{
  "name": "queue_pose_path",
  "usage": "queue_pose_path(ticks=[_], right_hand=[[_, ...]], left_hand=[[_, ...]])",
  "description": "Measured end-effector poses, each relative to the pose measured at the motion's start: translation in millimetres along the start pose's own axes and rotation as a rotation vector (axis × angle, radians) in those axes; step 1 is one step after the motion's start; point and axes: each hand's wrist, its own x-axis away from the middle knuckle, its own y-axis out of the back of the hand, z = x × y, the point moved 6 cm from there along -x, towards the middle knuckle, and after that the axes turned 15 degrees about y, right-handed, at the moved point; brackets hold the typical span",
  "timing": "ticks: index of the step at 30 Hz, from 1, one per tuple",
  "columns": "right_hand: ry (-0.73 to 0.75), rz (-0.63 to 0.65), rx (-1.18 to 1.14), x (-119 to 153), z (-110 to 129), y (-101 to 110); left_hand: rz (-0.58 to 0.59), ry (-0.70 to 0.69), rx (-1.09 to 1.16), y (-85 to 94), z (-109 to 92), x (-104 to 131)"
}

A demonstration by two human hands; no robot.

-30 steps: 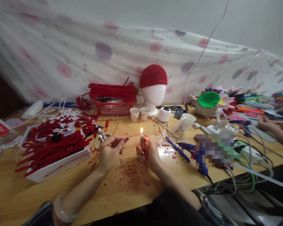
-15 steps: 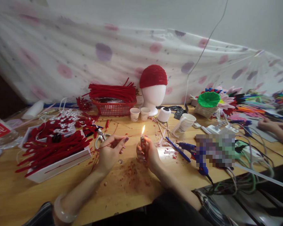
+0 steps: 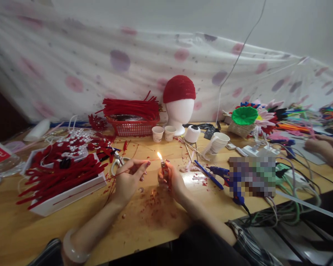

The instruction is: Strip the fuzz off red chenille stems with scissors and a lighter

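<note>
My left hand (image 3: 129, 180) is closed in a pinch on a thin red strand (image 3: 80, 193). One end trails left past the white box; the other reaches right toward the flame. In my right hand (image 3: 174, 181) a small lighter (image 3: 164, 169) stands upright and lit. Its flame (image 3: 159, 156) leans left and meets or nearly meets the strand's fine right end; I cannot tell which. Scissors (image 3: 117, 162) lie just behind my left hand. Red scraps (image 3: 152, 201) are scattered on the wooden table (image 3: 100, 236) beneath both hands.
A white box (image 3: 69, 197) of red fuzzy stems is at left. Behind stand a red basket (image 3: 135, 128), paper cups (image 3: 157, 133) and a foam head (image 3: 180, 111) in a red cap. A blue pen (image 3: 208, 175), glue gun (image 3: 235, 184) and cables lie right, near another person's hand (image 3: 319, 146).
My right hand has tilted and shifted the lighter slightly left, bringing the flame left and a little lower, closer to the strand. My left hand is nearly still.
</note>
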Motion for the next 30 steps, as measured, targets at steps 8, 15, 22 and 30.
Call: queue_pose_path(ticks=[8,15,22,30], right_hand=[[0.035,-0.077,-0.058,1,10,5],[0.019,-0.051,-0.012,1,3,1],[0.147,-0.168,-0.097,1,17,8],[0.838,-0.321,0.336,30,55,10]], left_hand=[[-0.024,0.019,0.006,1.7,-3,0],[-0.029,0.021,0.010,1.9,-2,1],[-0.032,0.002,-0.002,2.8,0,-1],[-0.098,-0.150,-0.139,6.7,-5,-2]])
